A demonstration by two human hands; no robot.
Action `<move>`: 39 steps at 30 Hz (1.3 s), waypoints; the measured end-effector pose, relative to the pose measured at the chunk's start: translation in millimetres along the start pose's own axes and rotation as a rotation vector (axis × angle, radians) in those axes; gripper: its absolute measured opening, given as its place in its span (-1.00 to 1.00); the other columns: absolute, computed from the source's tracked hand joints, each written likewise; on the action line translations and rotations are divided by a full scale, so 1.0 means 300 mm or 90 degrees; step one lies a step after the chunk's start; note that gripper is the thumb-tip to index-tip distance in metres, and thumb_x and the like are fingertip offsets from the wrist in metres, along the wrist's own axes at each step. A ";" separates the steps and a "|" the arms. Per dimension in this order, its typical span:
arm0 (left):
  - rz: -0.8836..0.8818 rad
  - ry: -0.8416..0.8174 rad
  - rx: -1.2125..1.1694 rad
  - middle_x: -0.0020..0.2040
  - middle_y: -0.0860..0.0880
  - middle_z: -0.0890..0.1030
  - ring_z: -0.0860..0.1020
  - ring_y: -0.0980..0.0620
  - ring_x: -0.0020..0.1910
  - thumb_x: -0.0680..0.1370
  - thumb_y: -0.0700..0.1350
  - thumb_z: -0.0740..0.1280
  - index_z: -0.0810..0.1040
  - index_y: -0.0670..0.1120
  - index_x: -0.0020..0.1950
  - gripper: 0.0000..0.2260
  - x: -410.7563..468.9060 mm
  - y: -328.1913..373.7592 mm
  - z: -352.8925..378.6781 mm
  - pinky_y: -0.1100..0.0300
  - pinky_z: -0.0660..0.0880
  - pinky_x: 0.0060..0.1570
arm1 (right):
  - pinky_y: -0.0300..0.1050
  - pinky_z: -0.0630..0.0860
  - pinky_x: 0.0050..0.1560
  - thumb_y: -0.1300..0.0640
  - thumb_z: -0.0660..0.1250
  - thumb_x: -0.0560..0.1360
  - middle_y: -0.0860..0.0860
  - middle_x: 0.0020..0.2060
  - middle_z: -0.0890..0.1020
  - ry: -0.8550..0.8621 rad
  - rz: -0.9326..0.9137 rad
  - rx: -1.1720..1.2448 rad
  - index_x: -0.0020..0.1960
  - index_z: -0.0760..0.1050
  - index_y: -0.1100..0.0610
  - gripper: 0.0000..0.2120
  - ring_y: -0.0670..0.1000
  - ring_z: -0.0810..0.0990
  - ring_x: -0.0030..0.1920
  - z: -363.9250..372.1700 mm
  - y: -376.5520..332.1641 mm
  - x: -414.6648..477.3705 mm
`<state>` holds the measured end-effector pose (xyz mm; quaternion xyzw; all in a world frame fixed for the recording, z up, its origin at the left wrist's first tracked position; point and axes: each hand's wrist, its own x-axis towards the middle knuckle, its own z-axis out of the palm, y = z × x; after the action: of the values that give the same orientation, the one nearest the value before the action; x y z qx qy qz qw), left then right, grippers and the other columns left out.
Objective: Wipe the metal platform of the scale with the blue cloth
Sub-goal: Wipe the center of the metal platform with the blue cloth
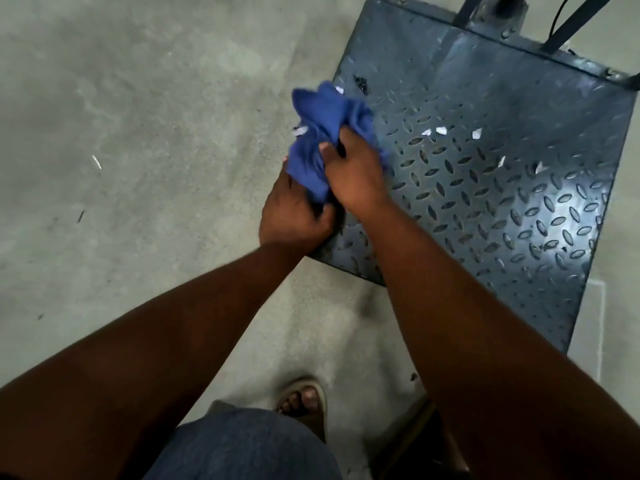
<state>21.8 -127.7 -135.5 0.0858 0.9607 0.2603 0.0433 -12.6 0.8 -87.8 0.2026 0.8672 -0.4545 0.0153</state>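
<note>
At the metal platform (pixel 485 209)'s left edge, the left hand (pixel 294 213) and right hand (pixel 353 174) clutched the blue cloth (pixel 325 119); apparent paper scraps (pixel 441 130) showed wiping unfinished.

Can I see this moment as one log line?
left hand: grips blue cloth | right hand: grips blue cloth | platform: white scraps on it

The left hand (pixel 294 213) and right hand (pixel 353 174) are bunching the cloth (pixel 329 133) over the left edge of the platform (pixel 519 220). To the right of the hands the ridged plate is lying open, with only small white paper scraps (pixel 441 130) sitting flat on it. Beyond the hands, at the far edge, a post (pixel 498 12) and slanted braces (pixel 571 26) are rising and blocking the way. Left of the hands, floor (pixel 138 133) is stretching out.
</note>
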 end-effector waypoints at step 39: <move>0.199 -0.089 0.209 0.75 -0.25 0.06 0.03 -0.19 0.74 0.58 0.18 0.07 0.13 -0.24 0.73 -0.20 0.058 0.033 0.002 -0.20 0.05 0.69 | -0.07 0.43 0.27 0.12 0.18 0.65 0.18 0.35 0.55 0.057 -0.064 -0.321 0.43 0.53 0.06 -0.61 0.17 0.56 0.31 -0.176 0.052 0.231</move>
<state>6.2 -115.8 -131.6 0.2570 0.9599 0.0975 0.0546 -62.3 73.9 -83.6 0.1690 0.9620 -0.2146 0.0042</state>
